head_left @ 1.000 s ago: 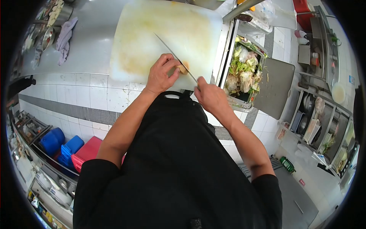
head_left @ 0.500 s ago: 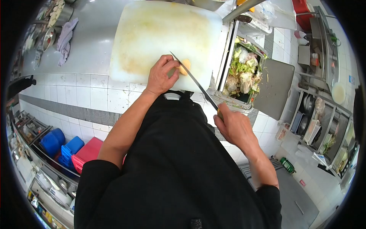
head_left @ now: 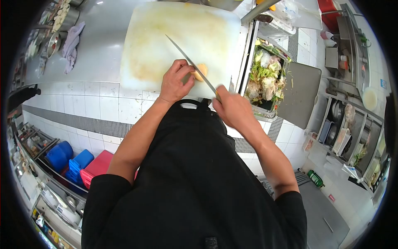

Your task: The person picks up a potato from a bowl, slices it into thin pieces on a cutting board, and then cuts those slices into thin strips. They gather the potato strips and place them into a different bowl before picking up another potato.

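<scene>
Near the front edge of a white, yellow-stained cutting board (head_left: 166,25), my left hand (head_left: 175,81) rests with curled fingers against a pale yellow piece of food (head_left: 202,71). The piece looks like peeled potato, though I cannot be sure of its kind. My right hand (head_left: 234,106) is wrapped round the handle of a long knife (head_left: 182,52). Its blade lies slantwise over the piece, close beside my left fingertips, with the tip pointing to the far left of the board. Most of the handle is hidden in my fist.
Right of the board stands a bin (head_left: 265,113) full of vegetable scraps and plastic. A purple cloth (head_left: 71,47) and a metal bowl (head_left: 53,45) lie on the steel counter (head_left: 99,41) to the left. Blue and red tubs (head_left: 97,164) stand behind on the left.
My right hand has pushed the knife forward and to the left, so its tip reaches farther over the board. My left hand and the piece have hardly moved.
</scene>
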A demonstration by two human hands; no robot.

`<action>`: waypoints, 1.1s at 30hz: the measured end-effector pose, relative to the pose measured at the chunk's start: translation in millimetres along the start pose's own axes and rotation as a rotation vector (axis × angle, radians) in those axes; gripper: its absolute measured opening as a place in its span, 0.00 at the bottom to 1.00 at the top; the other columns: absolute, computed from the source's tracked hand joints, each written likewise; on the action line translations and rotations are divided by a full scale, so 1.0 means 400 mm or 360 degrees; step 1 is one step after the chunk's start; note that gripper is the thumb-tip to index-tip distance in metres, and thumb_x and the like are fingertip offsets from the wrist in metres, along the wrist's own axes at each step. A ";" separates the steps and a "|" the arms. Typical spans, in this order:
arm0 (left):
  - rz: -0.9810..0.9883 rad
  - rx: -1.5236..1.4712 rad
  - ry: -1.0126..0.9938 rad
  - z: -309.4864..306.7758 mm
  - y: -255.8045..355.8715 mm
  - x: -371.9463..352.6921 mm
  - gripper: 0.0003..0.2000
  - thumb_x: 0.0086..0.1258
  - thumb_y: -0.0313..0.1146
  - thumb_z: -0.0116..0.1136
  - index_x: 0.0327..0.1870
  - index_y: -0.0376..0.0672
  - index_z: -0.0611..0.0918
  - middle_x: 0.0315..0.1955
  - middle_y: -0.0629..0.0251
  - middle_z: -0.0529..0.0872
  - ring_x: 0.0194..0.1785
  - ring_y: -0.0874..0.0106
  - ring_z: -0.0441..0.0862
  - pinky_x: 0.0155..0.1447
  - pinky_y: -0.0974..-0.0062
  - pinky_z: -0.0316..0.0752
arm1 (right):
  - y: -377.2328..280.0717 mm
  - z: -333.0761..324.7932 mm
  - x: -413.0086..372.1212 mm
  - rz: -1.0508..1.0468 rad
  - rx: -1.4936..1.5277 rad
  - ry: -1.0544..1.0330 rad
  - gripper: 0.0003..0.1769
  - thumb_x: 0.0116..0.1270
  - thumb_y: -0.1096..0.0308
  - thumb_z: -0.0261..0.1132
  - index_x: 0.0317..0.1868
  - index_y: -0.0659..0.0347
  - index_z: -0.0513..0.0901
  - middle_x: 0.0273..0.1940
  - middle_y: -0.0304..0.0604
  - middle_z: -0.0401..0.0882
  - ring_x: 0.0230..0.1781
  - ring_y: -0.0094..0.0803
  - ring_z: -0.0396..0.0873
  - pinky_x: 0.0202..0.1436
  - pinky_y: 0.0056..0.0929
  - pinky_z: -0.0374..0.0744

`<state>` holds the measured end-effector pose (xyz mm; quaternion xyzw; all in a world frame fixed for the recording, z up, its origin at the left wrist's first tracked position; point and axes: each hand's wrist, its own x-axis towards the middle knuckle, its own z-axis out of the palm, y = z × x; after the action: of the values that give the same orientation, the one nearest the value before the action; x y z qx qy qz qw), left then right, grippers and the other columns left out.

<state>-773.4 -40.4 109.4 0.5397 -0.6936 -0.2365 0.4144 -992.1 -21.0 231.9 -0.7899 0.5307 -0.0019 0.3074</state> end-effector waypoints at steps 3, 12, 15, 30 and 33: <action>0.0003 0.0021 0.0034 0.006 -0.001 -0.001 0.10 0.61 0.29 0.69 0.43 0.46 0.85 0.44 0.64 0.81 0.44 0.62 0.84 0.46 0.65 0.81 | -0.003 -0.056 -0.120 0.0029 0.0005 -0.0102 0.13 0.75 0.63 0.62 0.45 0.64 0.72 0.23 0.59 0.82 0.26 0.60 0.84 0.34 0.59 0.80; -0.0009 -0.0008 0.0039 -0.002 -0.004 0.005 0.09 0.62 0.29 0.68 0.43 0.45 0.85 0.45 0.64 0.81 0.45 0.62 0.84 0.47 0.65 0.81 | 0.045 0.137 0.108 0.0064 0.0011 0.0082 0.14 0.76 0.60 0.60 0.46 0.63 0.71 0.25 0.59 0.83 0.29 0.63 0.83 0.34 0.60 0.79; 0.0003 -0.0036 0.0041 0.003 -0.002 0.004 0.08 0.63 0.29 0.68 0.42 0.45 0.85 0.44 0.64 0.81 0.44 0.61 0.84 0.47 0.65 0.81 | 0.031 0.103 0.090 0.0022 0.0032 0.0100 0.14 0.76 0.60 0.60 0.46 0.63 0.71 0.25 0.59 0.83 0.28 0.63 0.83 0.34 0.60 0.79; -0.0081 -0.0045 0.0013 0.004 -0.002 -0.017 0.07 0.64 0.28 0.67 0.42 0.45 0.85 0.44 0.63 0.81 0.44 0.61 0.84 0.47 0.67 0.81 | 0.030 0.146 0.095 0.0068 0.0042 0.0123 0.13 0.76 0.62 0.61 0.46 0.63 0.71 0.23 0.60 0.82 0.28 0.64 0.83 0.34 0.60 0.79; 0.0000 -0.0020 0.0079 0.006 -0.005 -0.005 0.07 0.64 0.28 0.67 0.42 0.45 0.85 0.44 0.63 0.81 0.44 0.60 0.84 0.47 0.67 0.81 | 0.015 0.107 0.089 0.0034 0.0052 0.0124 0.13 0.75 0.62 0.61 0.47 0.63 0.71 0.24 0.59 0.82 0.28 0.64 0.83 0.34 0.61 0.79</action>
<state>-774.1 -39.5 106.0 0.5427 -0.6815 -0.2274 0.4351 -967.7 -31.8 182.8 -0.7783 0.5506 -0.0382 0.2994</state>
